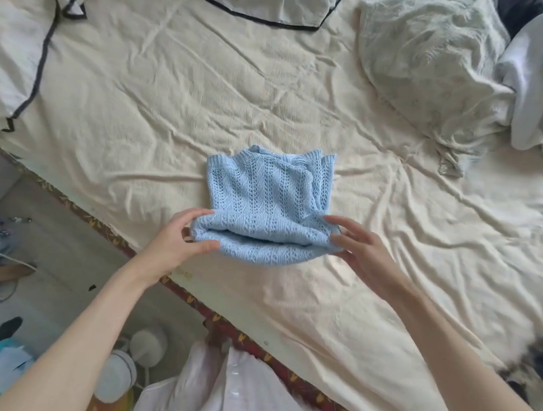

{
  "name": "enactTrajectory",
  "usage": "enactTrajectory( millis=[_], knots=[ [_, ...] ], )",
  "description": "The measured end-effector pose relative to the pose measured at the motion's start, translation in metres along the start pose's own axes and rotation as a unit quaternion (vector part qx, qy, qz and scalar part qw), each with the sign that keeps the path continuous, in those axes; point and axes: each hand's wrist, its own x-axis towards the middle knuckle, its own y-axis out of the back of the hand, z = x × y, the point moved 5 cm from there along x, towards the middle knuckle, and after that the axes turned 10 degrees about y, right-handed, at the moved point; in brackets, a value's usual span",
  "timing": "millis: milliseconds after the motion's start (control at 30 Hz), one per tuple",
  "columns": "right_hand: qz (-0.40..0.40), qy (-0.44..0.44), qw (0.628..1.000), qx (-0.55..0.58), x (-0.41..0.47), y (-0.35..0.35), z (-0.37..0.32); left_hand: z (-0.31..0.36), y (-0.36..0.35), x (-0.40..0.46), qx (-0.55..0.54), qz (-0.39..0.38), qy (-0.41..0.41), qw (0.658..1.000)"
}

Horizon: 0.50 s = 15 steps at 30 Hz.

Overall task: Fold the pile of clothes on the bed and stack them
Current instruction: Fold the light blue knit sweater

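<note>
Cream sheet [302, 96] lies wrinkled across bed; pillows [19, 47] at far edge.

The blue sweater [265, 201] is soft openwork knit, matt; the cream bed sheet [174, 110] is crinkled, matt woven cloth.
</note>
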Motion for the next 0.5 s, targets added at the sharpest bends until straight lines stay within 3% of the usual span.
enactTrajectory(
  millis=[100, 200, 333, 400, 500],
  knots=[
    [-0.062, -0.031, 0.997, 0.033, 0.023, -0.006, -0.020, 0.008, 0.006, 0.016, 0.013, -0.019, 0.008, 1.000],
    [-0.084, -0.037, 0.995, -0.035, 0.050, -0.006, -0.032, 0.022, 0.019, 0.039, 0.041, 0.065, -0.031, 0.997],
    [0.029, 0.042, 0.966, -0.253, 0.094, 0.005, -0.050, 0.043, 0.032, 0.072, 0.033, 0.164, -0.050, 0.985],
    [0.096, 0.040, 0.961, -0.258, 0.117, 0.011, -0.048, 0.049, 0.033, 0.091, 0.037, 0.198, -0.043, 0.979],
    [0.130, -0.004, 0.958, -0.257, 0.142, 0.009, -0.033, 0.053, 0.029, 0.115, 0.057, 0.233, -0.002, 0.971]
  ],
)
